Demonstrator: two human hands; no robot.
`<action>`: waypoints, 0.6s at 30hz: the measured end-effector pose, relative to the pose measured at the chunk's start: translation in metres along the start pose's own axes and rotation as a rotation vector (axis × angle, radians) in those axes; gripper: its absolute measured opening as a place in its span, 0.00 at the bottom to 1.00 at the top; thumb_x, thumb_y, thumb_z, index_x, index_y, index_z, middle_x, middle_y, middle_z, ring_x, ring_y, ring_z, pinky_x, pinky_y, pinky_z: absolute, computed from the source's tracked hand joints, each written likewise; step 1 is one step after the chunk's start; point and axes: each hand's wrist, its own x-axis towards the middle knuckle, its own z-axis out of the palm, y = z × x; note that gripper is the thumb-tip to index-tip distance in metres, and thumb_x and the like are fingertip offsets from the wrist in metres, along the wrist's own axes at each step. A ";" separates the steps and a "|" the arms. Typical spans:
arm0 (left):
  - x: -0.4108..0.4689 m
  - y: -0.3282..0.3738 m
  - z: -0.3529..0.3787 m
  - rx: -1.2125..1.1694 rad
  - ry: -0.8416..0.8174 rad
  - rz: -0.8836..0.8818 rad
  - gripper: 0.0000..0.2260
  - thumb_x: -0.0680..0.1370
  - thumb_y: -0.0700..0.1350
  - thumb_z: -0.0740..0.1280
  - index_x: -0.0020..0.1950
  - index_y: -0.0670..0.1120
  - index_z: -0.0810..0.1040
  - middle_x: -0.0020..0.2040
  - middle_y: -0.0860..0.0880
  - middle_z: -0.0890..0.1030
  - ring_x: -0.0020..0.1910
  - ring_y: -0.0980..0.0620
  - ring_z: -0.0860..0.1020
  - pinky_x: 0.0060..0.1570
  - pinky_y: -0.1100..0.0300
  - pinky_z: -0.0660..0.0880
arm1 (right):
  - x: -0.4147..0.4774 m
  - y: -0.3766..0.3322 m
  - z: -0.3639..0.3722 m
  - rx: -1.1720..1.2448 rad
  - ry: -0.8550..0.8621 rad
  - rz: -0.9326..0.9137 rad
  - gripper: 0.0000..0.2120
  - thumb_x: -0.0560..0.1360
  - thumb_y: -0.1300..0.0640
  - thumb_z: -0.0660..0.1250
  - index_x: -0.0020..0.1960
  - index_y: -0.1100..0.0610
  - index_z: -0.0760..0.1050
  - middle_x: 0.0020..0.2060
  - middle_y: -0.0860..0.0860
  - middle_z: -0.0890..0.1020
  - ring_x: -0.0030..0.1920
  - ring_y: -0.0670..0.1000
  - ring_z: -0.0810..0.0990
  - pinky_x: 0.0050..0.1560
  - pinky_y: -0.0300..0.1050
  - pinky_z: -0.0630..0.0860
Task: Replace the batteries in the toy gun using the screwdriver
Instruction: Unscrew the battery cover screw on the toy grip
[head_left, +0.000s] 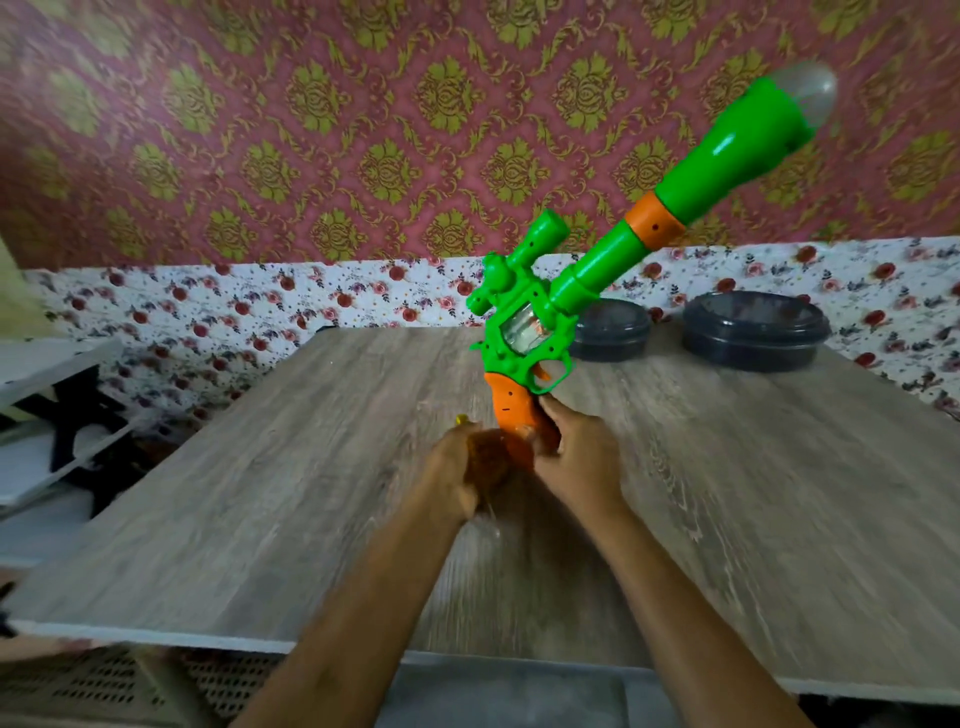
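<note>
Bare forearms first, reaching in from the bottom edge over the grey wood-grain tabletop and closing on one spot. Right hand wrapped round the orange grip of the green-and-orange plastic toy gun, fingers curled tight, just under the trigger guard. Left hand just beside it on the other flank of the grip, curled round an amber translucent handle with a yellow end poking out above the knuckles. Looks like the screwdriver, but blurred, so no calling it for certain; shaft and tip not to be made out. Gun stood butt-down at the hands, long axis slanting up and away to the right, green barrel ending in a clear dome high against the patterned wallpaper. Butt resting on the tabletop or lifted just off it: hidden, cannot tell. So, grip end nearest, pinned between both hands; muzzle farthest off. Battery cover probably down in that orange grip, hence tool side left, clamp side right. No telling whether any screw is out yet. Two dark round lidded tubs at the far edge, behind the gun, well apart from the hands. One risk, as a judgement: long barrel working as a lever if the right hand slackens.
</note>
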 end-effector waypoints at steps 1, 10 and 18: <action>0.001 0.000 0.003 -0.004 -0.020 -0.026 0.17 0.82 0.46 0.54 0.40 0.38 0.74 0.28 0.44 0.78 0.30 0.49 0.76 0.35 0.58 0.74 | -0.001 -0.003 -0.002 -0.055 0.028 -0.056 0.18 0.65 0.55 0.66 0.53 0.59 0.80 0.36 0.61 0.84 0.36 0.63 0.82 0.35 0.49 0.77; 0.000 0.000 0.001 -0.121 -0.091 -0.078 0.15 0.82 0.43 0.53 0.40 0.40 0.73 0.23 0.45 0.77 0.18 0.53 0.74 0.22 0.66 0.72 | -0.002 -0.013 0.003 -0.417 0.039 -0.409 0.24 0.60 0.58 0.75 0.56 0.54 0.78 0.41 0.48 0.84 0.37 0.48 0.83 0.30 0.38 0.77; -0.004 0.000 -0.002 -0.136 -0.176 -0.009 0.19 0.81 0.43 0.54 0.37 0.40 0.79 0.28 0.43 0.79 0.36 0.46 0.73 0.41 0.56 0.70 | 0.000 -0.010 0.006 -0.431 0.036 -0.445 0.26 0.61 0.55 0.77 0.58 0.54 0.78 0.46 0.48 0.85 0.42 0.48 0.84 0.35 0.37 0.78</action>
